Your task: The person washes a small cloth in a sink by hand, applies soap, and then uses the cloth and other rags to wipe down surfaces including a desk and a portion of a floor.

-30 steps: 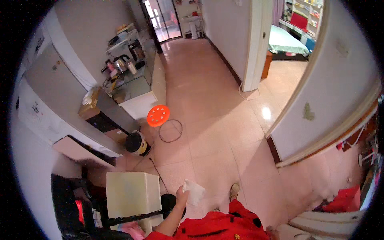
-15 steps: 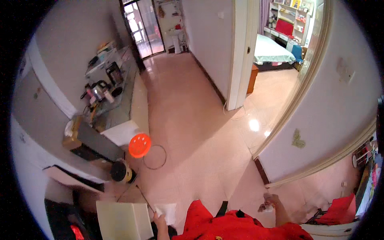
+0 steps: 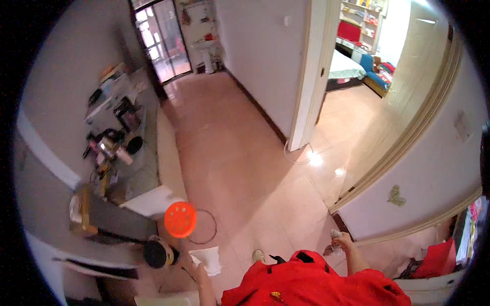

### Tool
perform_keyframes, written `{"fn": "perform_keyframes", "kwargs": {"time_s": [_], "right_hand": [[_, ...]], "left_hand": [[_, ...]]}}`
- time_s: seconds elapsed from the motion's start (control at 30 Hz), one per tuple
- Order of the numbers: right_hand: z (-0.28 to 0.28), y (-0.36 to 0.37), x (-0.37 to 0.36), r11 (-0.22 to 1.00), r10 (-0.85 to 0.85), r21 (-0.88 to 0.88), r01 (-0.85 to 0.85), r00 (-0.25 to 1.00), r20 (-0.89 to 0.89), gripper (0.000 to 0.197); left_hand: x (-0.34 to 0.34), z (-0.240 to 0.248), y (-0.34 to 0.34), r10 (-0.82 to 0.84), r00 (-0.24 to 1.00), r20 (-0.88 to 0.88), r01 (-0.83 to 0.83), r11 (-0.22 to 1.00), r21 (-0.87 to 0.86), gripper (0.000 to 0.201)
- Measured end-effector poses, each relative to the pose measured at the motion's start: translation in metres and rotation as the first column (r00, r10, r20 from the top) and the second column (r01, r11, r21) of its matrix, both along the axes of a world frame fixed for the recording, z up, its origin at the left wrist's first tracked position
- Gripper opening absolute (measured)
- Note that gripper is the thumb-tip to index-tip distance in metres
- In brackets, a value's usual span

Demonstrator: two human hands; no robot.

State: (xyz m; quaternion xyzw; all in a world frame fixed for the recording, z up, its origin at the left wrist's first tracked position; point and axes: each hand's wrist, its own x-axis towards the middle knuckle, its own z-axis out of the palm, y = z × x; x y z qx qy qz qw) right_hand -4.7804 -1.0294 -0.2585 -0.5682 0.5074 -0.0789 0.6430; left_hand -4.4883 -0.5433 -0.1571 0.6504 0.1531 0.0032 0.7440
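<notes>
My left hand [image 3: 200, 274] is low in the picture, closed at the edge of a white sheet [image 3: 208, 259]. Whether that sheet is paper or cloth, I cannot tell. My right hand [image 3: 346, 238] is out to the right, its fingers curled round a small crumpled, whitish and brown thing [image 3: 336, 246], too blurred to name. Between the two arms hangs my red garment [image 3: 306, 280], and the tip of a light shoe [image 3: 259, 255] shows beyond it.
An orange round stool [image 3: 180, 220] and a black and yellow bin [image 3: 159, 254] stand ahead on the left. Alongside runs a cluttered counter [image 3: 145, 178]. A door frame [image 3: 303, 97] opens into a bedroom on the right; a red thing [image 3: 438, 259] lies lower right.
The view has moved forward and turned, so the stool and bin sit lower. The pale box at the lower left has mostly left the picture. My right hand appears slightly higher, and a shoe shows.
</notes>
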Motion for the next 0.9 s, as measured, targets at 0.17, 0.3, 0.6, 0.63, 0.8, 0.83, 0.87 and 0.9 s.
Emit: {"fn": "perform_keyframes", "kwargs": {"time_s": [0.17,0.3,0.6,0.63,0.8,0.83,0.87,0.9], "right_hand": [[-0.009,0.002,0.044,0.993,-0.031,0.116,0.021,0.996,0.084,0.022],[-0.052,-0.041,0.023,0.994,0.004,-0.11,-0.007,1.0,-0.03,0.018],[-0.044,-0.133,0.152,0.986,-0.148,-0.075,0.149,0.989,0.014,0.02],[-0.036,-0.146,0.182,0.988,-0.136,-0.06,0.139,0.99,0.047,0.019],[0.006,-0.324,0.3,0.882,-0.076,-0.447,0.15,0.981,0.179,0.015],[0.035,-0.315,0.369,0.935,0.033,-0.342,0.096,0.936,0.352,0.014],[0.095,-0.298,0.442,0.971,0.117,-0.237,0.01,0.848,0.516,0.013],[0.144,-0.306,0.481,0.964,0.164,-0.265,-0.036,0.861,0.482,0.016]], "left_hand": [[0.087,-0.078,0.046,-0.099,0.99,-0.101,0.087,0.989,-0.116,0.048],[0.123,-0.075,-0.029,-0.146,0.983,-0.114,0.125,0.977,-0.172,0.049],[0.195,-0.06,-0.148,-0.121,0.986,-0.114,0.092,0.969,-0.23,0.05],[0.206,-0.053,-0.15,-0.089,0.993,-0.074,0.073,0.978,-0.197,0.05],[0.263,-0.057,-0.231,-0.131,0.991,-0.014,0.125,0.971,-0.202,0.054],[0.265,-0.052,-0.211,-0.074,0.996,-0.051,0.067,0.99,-0.127,0.055],[0.26,-0.044,-0.192,-0.011,0.998,-0.061,0.006,0.996,-0.084,0.055],[0.261,-0.044,-0.198,0.063,0.993,-0.098,-0.071,0.994,-0.077,0.055]]}}
